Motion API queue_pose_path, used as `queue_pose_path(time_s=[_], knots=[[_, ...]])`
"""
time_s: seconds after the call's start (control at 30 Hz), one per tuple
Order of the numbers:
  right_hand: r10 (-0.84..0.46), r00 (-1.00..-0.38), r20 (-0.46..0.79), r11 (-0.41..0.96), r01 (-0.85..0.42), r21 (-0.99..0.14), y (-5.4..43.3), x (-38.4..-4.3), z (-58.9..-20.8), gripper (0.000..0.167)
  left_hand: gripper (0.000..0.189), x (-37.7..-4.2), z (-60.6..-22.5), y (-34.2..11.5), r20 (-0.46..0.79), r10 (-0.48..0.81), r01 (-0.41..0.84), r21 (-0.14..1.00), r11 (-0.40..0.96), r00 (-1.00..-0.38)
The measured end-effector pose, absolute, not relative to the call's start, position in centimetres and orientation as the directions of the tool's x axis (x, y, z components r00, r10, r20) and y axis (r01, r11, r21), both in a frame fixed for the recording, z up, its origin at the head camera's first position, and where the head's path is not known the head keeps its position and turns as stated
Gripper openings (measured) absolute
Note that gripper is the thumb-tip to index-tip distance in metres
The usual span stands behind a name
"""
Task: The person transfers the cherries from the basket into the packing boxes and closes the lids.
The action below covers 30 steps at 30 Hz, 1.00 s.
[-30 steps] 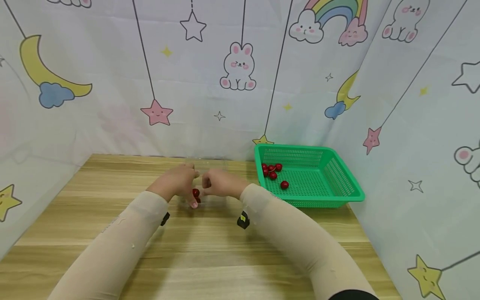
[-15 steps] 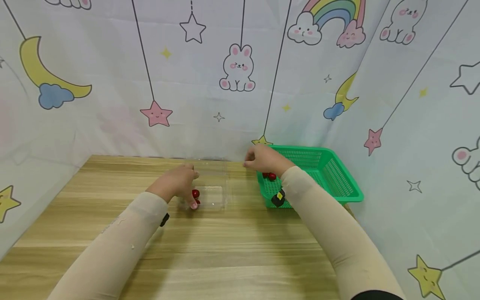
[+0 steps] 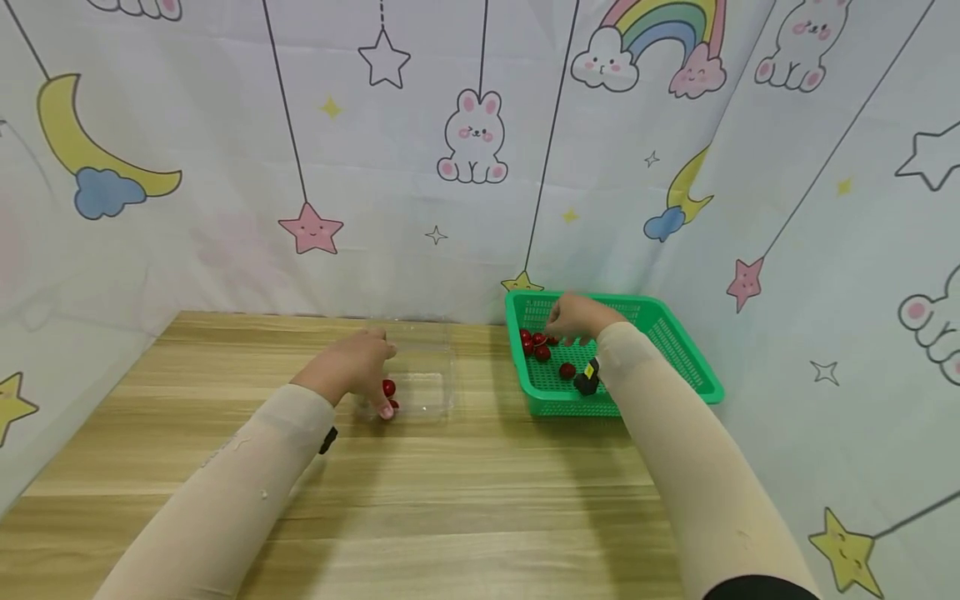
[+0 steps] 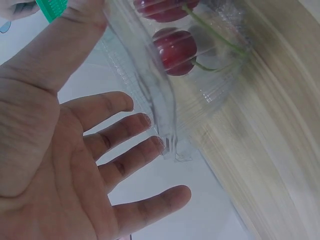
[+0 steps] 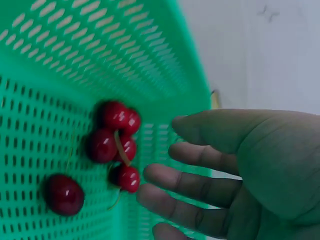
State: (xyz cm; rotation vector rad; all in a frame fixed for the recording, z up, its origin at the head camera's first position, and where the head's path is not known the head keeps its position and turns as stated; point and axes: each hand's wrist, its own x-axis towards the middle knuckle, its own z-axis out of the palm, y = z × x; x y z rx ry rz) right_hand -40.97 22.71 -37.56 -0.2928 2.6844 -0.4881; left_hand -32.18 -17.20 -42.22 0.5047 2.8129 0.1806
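In the head view, a person's bare left hand (image 3: 348,367) lies toward 8 o'clock, beside a clear, rectangular plastic box (image 3: 429,392) on the light wood-grain tabletop (image 3: 450,500). Two round, glossy red cherries (image 3: 388,388) show at the box's 9 o'clock side, near the thumb. Toward 4 o'clock stands a green, rectangular, perforated plastic basket (image 3: 558,406), with the bare right hand (image 3: 581,317) over its 11 o'clock part, and more round red cherries (image 3: 542,353) inside, toward 9 o'clock. Both arms wear cream fabric sleeves (image 3: 217,475). In the left wrist view, the left grip is wide, palm showing and fingers spread nearly straight; the middle and ring fingertips meet the box's clear wall, while the thumb reaches its rim toward 11 o'clock. The box's cherries sit toward 12 to 1 o'clock, with thin green stems. In the right wrist view, the right grip is loosely parted with nothing in hold, entering from 4 o'clock. Five basket cherries cluster just beside its fingertips, at 9 to 10 o'clock; contact cannot be told. One more lies apart toward 8 o'clock.
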Motion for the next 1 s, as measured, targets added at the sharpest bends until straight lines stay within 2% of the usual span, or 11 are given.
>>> queue_pose_path(time_s=[0.33, 0.47, 0.63, 0.83, 1.0], knots=[[-0.181, -0.850, -0.494, 0.961, -0.047, -0.271, 24.5, -43.7, -40.0, 0.040, 0.122, -32.2, -42.4, -17.2, -0.247, 0.351, 0.313, 0.178, 0.933, -0.903], [-0.139, -0.840, -0.525, 0.979, -0.037, -0.201, 24.8, -44.0, -40.7, 0.035, 0.121, -32.3, -42.4, -17.2, -0.248, 0.350, 0.311, 0.182, 0.933, -0.904], [-0.117, -0.829, -0.547, 0.990, -0.054, -0.130, 24.9, -43.4, -41.1, 0.035, 0.122, -32.1, -42.2, -17.3, -0.250, 0.353, 0.316, 0.177, 0.932, -0.902], [-0.130, -0.798, -0.589, 0.990, -0.072, -0.121, 24.9, -42.3, -41.0, 0.048, 0.121, -32.1, -42.2, -17.2, -0.253, 0.348, 0.309, 0.182, 0.934, -0.903], [-0.160, -0.794, -0.586, 0.986, -0.106, -0.125, 24.8, -42.0, -40.9, 0.033, 0.122, -32.0, -42.1, -17.3, -0.250, 0.353, 0.314, 0.182, 0.932, -0.901]])
